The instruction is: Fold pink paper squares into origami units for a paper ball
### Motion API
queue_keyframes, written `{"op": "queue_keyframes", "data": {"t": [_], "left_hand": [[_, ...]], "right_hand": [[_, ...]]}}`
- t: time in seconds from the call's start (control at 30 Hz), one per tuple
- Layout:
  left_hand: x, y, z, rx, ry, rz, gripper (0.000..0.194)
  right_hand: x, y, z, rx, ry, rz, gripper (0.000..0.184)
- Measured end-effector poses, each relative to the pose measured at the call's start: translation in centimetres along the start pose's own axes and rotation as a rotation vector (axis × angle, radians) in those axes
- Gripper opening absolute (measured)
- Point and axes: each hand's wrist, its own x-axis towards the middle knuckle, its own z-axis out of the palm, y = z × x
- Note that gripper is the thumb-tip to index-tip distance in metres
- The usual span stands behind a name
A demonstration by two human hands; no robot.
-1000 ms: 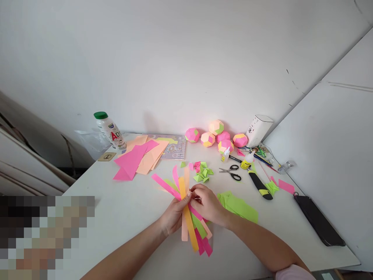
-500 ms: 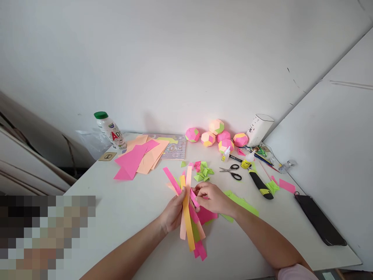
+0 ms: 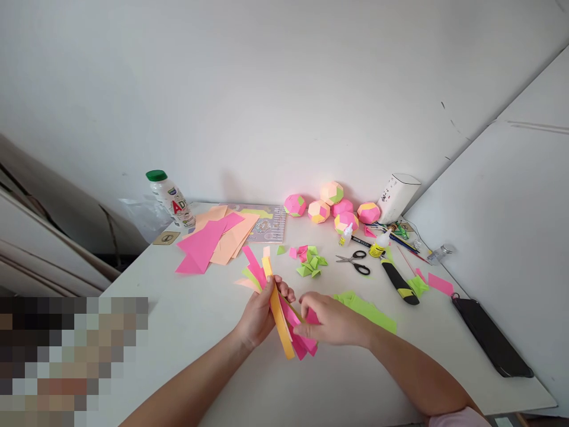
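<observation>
A fanned bundle of paper strips [image 3: 279, 314], in yellow-orange, pink, peach and green, is gripped by my left hand [image 3: 260, 311], its thumb pressed on the yellow-orange strip in front. My right hand [image 3: 331, 319] is curled at the lower right of the bundle, its thumb over the pink strips there. Some of its fingertips are hidden. Beyond the hands lies a cluster of small folded green and pink paper pieces [image 3: 311, 264]. Just right of my right hand, green paper [image 3: 371, 311] lies on the table.
Paper balls [image 3: 320, 211] sit by the wall. Scissors [image 3: 355, 262], glue bottles [image 3: 379, 244], a utility knife [image 3: 400, 283] and a black case [image 3: 491, 338] lie at right. Pink and peach sheets [image 3: 208, 243] and a green-capped bottle [image 3: 171, 198] are at left.
My left hand and the strips have shifted slightly left, and the bundle tilts further left at its top. My right hand has moved down and right, from the bundle's middle toward its lower ends.
</observation>
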Motion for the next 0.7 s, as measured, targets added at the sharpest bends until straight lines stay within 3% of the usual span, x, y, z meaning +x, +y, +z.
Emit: {"op": "queue_keyframes", "data": {"t": [0.1,0.17,0.27,0.4,0.53,0.7], "left_hand": [[-1.1,0.0,0.8,0.205,-0.032,0.071,0.026],[-1.8,-0.2,1.1,0.355,-0.056,0.149,0.026],[-2.4,-0.4,1.2,0.540,-0.146,0.288,0.022],[-2.4,-0.2,1.1,0.601,-0.201,0.384,0.020],[-2.3,-0.1,0.9,0.500,-0.088,0.310,0.023],[-2.4,-0.6,0.4,0.491,-0.082,0.122,0.021]], "right_hand": [[0.5,-0.9,0.8,0.242,0.101,-0.043,0.041],[1.0,-1.2,1.7,0.411,0.050,-0.113,0.046],[1.5,-1.1,2.6,0.568,0.012,-0.121,0.038],[1.7,-0.8,2.7,0.651,-0.156,-0.102,0.031],[1.9,-0.4,2.9,0.836,-0.278,-0.068,0.035],[2.3,0.5,3.7,0.959,-0.337,-0.002,0.034]]}}
